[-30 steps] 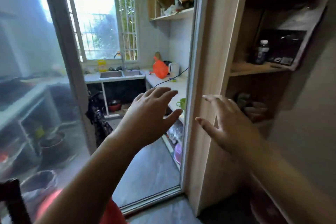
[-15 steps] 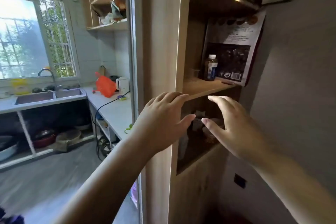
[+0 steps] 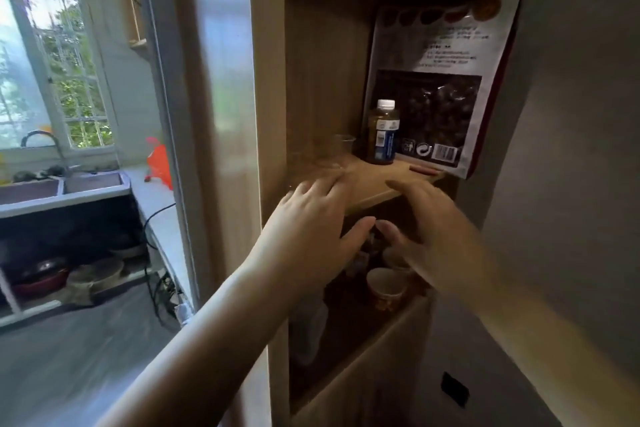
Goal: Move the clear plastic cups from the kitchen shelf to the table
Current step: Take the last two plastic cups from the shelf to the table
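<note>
Both hands closer to shelf [image 3: 377, 180] now, left hand [image 3: 311, 229] nearest clear cup [image 3: 341, 151].

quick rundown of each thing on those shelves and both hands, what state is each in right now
left hand: open, empty, at the shelf edge
right hand: open, empty, fingers spread
clear plastic cup: upright on the shelf board, not yet held
bottle: upright, white cap on
food pouch: standing, leaning against the wall
paper cup: tilted, on the lower shelf, mouth open
</note>
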Available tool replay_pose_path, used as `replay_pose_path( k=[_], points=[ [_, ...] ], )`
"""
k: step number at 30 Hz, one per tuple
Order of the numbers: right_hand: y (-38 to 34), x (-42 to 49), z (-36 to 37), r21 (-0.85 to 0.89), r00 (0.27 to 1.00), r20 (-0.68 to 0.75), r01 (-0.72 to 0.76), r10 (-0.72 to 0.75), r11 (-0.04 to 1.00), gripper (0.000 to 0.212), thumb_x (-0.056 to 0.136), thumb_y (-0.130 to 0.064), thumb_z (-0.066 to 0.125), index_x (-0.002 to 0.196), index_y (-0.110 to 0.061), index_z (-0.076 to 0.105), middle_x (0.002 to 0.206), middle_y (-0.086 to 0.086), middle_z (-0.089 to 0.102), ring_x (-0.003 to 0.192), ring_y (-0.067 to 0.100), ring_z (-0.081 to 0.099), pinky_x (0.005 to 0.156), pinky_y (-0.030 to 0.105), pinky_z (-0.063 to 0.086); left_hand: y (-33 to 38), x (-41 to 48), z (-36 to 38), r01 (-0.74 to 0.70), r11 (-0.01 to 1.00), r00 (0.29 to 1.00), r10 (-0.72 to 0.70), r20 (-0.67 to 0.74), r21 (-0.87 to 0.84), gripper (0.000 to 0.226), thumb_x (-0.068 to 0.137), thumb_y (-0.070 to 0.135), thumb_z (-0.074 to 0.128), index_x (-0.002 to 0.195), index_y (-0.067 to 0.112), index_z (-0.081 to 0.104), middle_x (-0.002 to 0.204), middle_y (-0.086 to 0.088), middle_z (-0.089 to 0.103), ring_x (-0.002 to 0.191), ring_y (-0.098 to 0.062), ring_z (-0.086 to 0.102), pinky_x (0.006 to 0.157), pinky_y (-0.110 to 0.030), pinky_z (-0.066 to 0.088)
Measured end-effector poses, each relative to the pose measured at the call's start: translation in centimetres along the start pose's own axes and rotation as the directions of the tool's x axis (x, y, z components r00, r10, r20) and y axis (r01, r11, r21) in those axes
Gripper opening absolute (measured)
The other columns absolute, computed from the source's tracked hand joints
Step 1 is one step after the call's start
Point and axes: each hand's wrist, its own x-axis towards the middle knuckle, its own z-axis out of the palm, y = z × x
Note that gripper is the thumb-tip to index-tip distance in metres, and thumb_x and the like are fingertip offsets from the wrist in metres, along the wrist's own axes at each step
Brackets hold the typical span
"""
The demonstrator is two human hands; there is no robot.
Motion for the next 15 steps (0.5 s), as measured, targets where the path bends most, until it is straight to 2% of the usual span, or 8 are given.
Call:
replay_pose_path(
  k=[2,3,5,7,11,15],
  points=[
    [2.7,2.7,0.9,0.030,0.999,0.020,0.040,-0.041,0.999,0.057,0.083,-0.040,0.059,0.133,-0.026,0.037,0.138,-0.004,0.044,0.125,0.007,0.034,0.097,0.018,0.026,-0.7,2.0,1.6,0.021,1.000,0.999,-0.021,-0.027,0.020,0.057,0.086,0.047,0.049,0.134,0.019,0.037,0.139,-0.002,0.046,0.122,-0.019,0.044,0.099,-0.037,0.040],
    [3.9,4.1,1.4,0.053,0.997,0.034,0.069,-0.071,0.996,0.056,0.084,-0.039,0.059,0.133,-0.025,0.037,0.136,-0.004,0.045,0.124,0.007,0.035,0.097,0.019,0.027,-1.1,3.1,2.5,0.040,0.998,0.999,-0.039,-0.028,0.043,0.058,0.086,0.045,0.050,0.135,0.016,0.036,0.139,-0.004,0.045,0.123,-0.020,0.042,0.102,-0.036,0.037],
    [6.3,6.7,2.3,0.099,0.989,0.059,0.126,-0.133,0.987,0.054,0.084,-0.041,0.057,0.132,-0.026,0.038,0.134,-0.004,0.046,0.121,0.008,0.039,0.096,0.022,0.031,-1.9,5.5,4.2,0.096,0.987,0.995,-0.093,-0.030,0.130,0.062,0.087,0.043,0.050,0.138,0.011,0.032,0.143,-0.008,0.039,0.129,-0.022,0.032,0.107,-0.029,0.020],
    [8.4,9.3,3.3,0.127,0.980,0.080,0.172,-0.183,0.977,0.054,0.085,-0.044,0.054,0.132,-0.026,0.037,0.135,-0.004,0.046,0.122,0.009,0.040,0.096,0.024,0.032,-2.7,7.6,5.7,0.186,0.962,0.982,-0.174,-0.073,0.201,0.065,0.088,0.044,0.049,0.141,0.012,0.027,0.147,-0.007,0.033,0.133,-0.021,0.025,0.106,-0.026,0.012],
    [12.0,14.3,5.6,0.184,0.966,0.135,0.195,-0.221,0.963,0.058,0.085,-0.042,0.055,0.136,-0.026,0.032,0.141,-0.003,0.040,0.127,0.011,0.034,0.095,0.024,0.027,-4.3,10.8,7.6,0.400,0.873,0.917,-0.378,-0.131,0.280,0.069,0.088,0.050,0.044,0.143,0.020,0.017,0.152,-0.002,0.024,0.138,-0.019,0.018,0.108,-0.041,0.021],
    [14.2,18.6,8.0,0.195,0.959,0.104,0.240,-0.263,0.951,0.056,0.086,-0.039,0.057,0.135,-0.024,0.035,0.139,-0.002,0.042,0.125,0.013,0.037,0.094,0.024,0.030,-5.1,12.7,8.6,0.509,0.800,0.860,-0.481,-0.168,0.316,0.067,0.088,0.049,0.045,0.142,0.021,0.018,0.150,-0.002,0.027,0.135,-0.020,0.024,0.104,-0.039,0.029]
  ],
)
